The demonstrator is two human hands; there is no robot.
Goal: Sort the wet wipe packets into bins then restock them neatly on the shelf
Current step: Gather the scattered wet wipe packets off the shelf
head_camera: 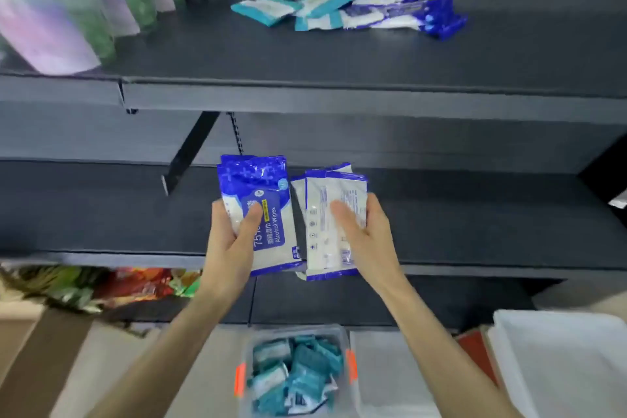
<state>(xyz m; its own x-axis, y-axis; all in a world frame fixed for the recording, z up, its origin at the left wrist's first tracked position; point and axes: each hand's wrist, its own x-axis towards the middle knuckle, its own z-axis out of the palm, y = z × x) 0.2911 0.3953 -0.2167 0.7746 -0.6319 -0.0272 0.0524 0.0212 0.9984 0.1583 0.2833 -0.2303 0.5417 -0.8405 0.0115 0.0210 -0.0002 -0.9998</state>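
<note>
Left packets: a small stack of blue-and-white plastic wet wipe packets [268,187], printed face toward me, with "Alcohol Wipes" readable. I cannot count the stack from the edges at the top.
Right packets: a second stack of white plastic packets with blue edges [325,193], plain back face toward me, its small print too blurred to read. It stands just beside the left stack, almost touching.
Left grip: my left hand [230,241] is wrapped round the lower part of the blue-and-white stack, thumb pressed on the front. My fingers are hidden behind it.
Right grip: my right hand [369,231] pinches the white stack, thumb across its face and fingers out of sight behind.
Where they are: both stacks are held upright in the air in front of the dark grey middle shelf [101,207].
Upper shelf: on the dark grey upper shelf [271,58] lies a loose heap of teal-and-white and blue-and-white packets [349,10], overlapping one another.
Bin: below my arms stands a clear plastic bin with orange latches [246,343] holding jumbled small teal packets [298,370]. Its lower end is cut off.
Right edge: a white plastic tray [559,349], partly out of view.
Left edge: a brown cardboard box [34,349], cut off, and blurred colourful packets [135,282] under the middle shelf.
Top left: pale purple and green pouches [68,10], too smeared to identify.
</note>
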